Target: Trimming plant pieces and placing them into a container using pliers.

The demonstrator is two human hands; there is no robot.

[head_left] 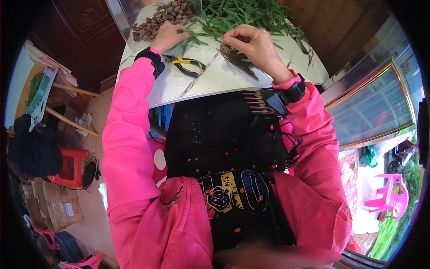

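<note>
My left hand (169, 36) is at the far left of the white table, beside a pile of brown pine cones (172, 13). Its finger and thumb close around a small green sprig (192, 36) with needle-like leaves. To the right, my right hand (256, 45) is in a pinch, with a single pine cone (225, 49) right at its fingertips. Thin dark wires or stems (242, 66) fan out on the tabletop below that cone. Between my hands, nearer me, lie pliers (186, 66) with yellow and black handles, spread apart.
A heap of green sprigs (251, 15) covers the table's (210, 87) far side. A clear panel (123, 22) stands at its left edge. A black cloth (215, 130) covers my lap. A red stool (71, 166) and cardboard boxes (60, 204) stand left; a pink chair (390, 197) stands right.
</note>
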